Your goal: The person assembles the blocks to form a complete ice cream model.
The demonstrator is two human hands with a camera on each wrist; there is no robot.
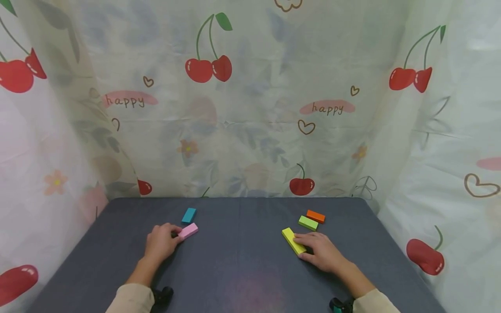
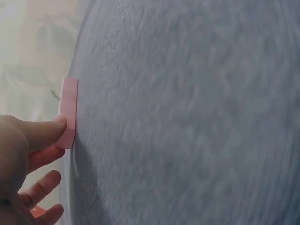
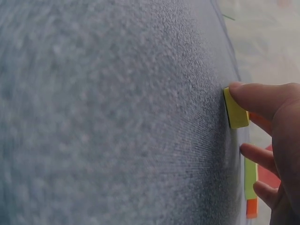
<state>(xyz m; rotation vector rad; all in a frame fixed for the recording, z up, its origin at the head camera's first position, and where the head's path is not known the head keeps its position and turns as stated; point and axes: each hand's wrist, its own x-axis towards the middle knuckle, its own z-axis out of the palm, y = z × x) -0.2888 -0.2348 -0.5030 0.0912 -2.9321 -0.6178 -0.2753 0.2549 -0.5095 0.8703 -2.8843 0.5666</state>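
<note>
Between thumb and finger, my left hand [image 1: 161, 241] pinches the near end of a pink block [image 1: 189, 231]; the left wrist view shows the thumb on the pink block [image 2: 69, 105] and the other fingers spread. My right hand [image 1: 322, 252] pinches a long yellow block [image 1: 292, 241] near its lower right end. In the right wrist view the thumb lies on the yellow block [image 3: 237, 111]. A blue block [image 1: 189, 215] lies just behind the pink one. Behind the yellow one are a green block [image 1: 308, 223] and an orange block [image 1: 315, 216], close together.
The blocks are on a dark grey table [image 1: 242, 261]. A patterned curtain [image 1: 250, 100] with cherries and hearts hangs behind the table and along both sides. Dark devices are strapped at both wrists, near the beige sleeves [image 1: 132, 299].
</note>
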